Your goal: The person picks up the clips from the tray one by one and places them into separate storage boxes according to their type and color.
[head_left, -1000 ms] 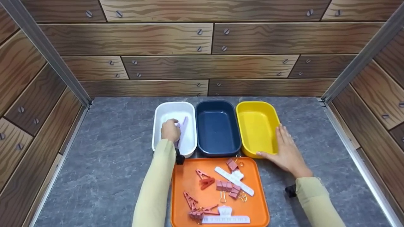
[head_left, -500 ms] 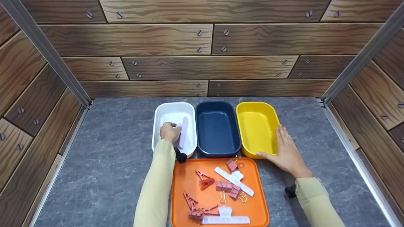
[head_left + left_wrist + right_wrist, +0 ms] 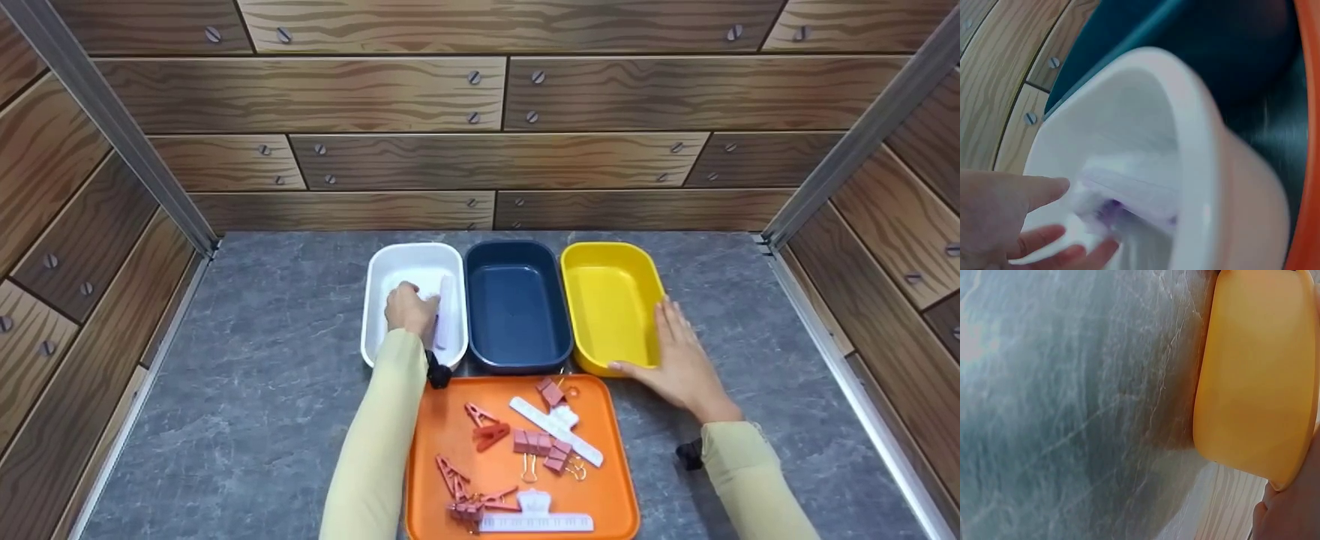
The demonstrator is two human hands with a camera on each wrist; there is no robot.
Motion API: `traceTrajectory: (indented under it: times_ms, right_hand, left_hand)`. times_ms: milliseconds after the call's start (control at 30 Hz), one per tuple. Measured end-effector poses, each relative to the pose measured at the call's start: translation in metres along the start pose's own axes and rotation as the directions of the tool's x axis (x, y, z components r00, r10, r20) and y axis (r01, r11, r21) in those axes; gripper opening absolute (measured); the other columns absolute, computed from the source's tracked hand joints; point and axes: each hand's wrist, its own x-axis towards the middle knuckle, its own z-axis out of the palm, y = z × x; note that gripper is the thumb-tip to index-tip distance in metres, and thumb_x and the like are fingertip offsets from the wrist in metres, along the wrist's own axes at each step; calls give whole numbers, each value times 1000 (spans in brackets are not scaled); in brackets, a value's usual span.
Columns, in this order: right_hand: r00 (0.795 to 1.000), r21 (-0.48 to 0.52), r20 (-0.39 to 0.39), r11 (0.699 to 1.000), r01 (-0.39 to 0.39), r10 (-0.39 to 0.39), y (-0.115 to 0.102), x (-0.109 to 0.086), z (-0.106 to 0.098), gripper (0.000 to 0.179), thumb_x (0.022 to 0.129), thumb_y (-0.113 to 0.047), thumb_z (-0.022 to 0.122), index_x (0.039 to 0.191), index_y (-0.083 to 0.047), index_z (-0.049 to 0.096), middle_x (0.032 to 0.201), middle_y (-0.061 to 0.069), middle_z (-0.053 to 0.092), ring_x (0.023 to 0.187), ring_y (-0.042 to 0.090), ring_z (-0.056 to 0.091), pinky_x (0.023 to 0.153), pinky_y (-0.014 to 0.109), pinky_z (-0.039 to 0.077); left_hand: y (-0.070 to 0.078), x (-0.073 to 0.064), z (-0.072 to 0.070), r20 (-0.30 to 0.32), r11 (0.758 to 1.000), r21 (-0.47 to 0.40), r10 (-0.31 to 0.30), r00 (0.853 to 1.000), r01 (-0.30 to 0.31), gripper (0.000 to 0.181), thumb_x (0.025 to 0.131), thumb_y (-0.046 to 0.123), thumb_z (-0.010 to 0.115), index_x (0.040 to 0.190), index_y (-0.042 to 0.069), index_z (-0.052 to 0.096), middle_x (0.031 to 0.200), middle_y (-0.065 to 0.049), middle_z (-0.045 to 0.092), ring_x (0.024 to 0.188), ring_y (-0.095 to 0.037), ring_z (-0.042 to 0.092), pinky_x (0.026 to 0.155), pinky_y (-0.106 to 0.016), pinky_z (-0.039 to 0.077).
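Observation:
Inside the white tray [image 3: 375, 330] lies a lilac clip with a long bar [image 3: 445, 319]. My left hand [image 3: 410, 309] is over that tray, just left of the clip. In the left wrist view, its thumb and fingers are spread apart with nothing between them, and the blurred lilac clip [image 3: 1129, 191] rests past the fingertips. My right hand [image 3: 686, 369] lies against the right side of the yellow tray [image 3: 654, 274], fingers straight along the wall and thumb at the near rim. The right wrist view shows the yellow tray's outer wall [image 3: 1258, 371] with part of the hand [image 3: 1292, 506] at its edge.
A navy tray [image 3: 517, 364] stands between the white and yellow ones. Nearer, an orange tray [image 3: 427, 420] bears red clothespins [image 3: 491, 433], pink binder clips [image 3: 532, 442] and two white long-bar clips [image 3: 536, 523]. Wood-patterned walls [image 3: 397, 157] enclose the grey table [image 3: 262, 360].
My left hand has let go of the lilac clip and opened. The clip has shifted slightly right in the white tray and now lies there. My right hand has stayed put.

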Motion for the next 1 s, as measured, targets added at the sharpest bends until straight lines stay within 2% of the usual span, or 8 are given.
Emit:
traceTrajectory:
  times_ms: [100, 267, 467, 567, 800, 1000]
  right_hand:
    - [1000, 1, -6, 1000, 2, -2, 0, 0, -1, 130, 80, -79, 66, 161, 2, 4, 167, 24, -1, 151, 47, 7, 116, 69, 12]
    - [1000, -2, -14, 1000, 11, -11, 0, 1, -1, 130, 79, -78, 66, 161, 4, 6, 167, 26, 2, 150, 47, 8, 116, 69, 14]
    - [1000, -2, -2, 1000, 7, -7, -1, 1, 0, 131, 79, -79, 66, 161, 4, 5, 167, 26, 1, 151, 47, 6, 116, 69, 13]
    - [1000, 1, 2, 1000, 6, -6, -1, 1, 0, 131, 80, -78, 65, 161, 4, 4, 167, 26, 0, 150, 48, 7, 116, 70, 13]
    - [1000, 0, 6, 1000, 4, -4, 0, 0, 0, 131, 80, -78, 65, 161, 4, 4, 167, 24, -4, 150, 48, 6, 116, 70, 12]
    - [1000, -1, -1, 1000, 12, -12, 0, 0, 1, 131, 80, -78, 65, 161, 4, 4, 167, 25, -3, 150, 48, 6, 116, 70, 12]
  left_hand:
    - [4, -2, -9, -6, 999, 23, 26, 1000, -26, 48, 93, 30, 73, 126, -4, 64, 123, -23, 65, 114, -40, 61, 98, -46, 50]
    - [12, -6, -19, 8, 998, 3, 70, 997, -70, 51, 94, 37, 72, 129, 1, 65, 121, -19, 68, 109, -36, 64, 91, -45, 54]
    - [18, -15, -25, 3, 988, -42, 152, 988, -152, 49, 94, 38, 72, 130, 5, 65, 102, -11, 71, 74, -24, 71, 76, -38, 58]
    - [20, -21, -27, -17, 979, -54, 195, 981, -196, 46, 94, 37, 72, 128, 6, 67, 100, -8, 70, 66, -21, 69, 71, -35, 58]
    - [25, -40, -29, -38, 947, -55, 316, 948, -318, 39, 94, 35, 73, 122, 9, 71, 102, -8, 71, 84, -24, 67, 75, -39, 55]
    - [24, -59, -29, -50, 907, -70, 413, 909, -415, 35, 95, 32, 74, 122, 9, 72, 104, -8, 73, 87, -23, 68, 78, -37, 56]
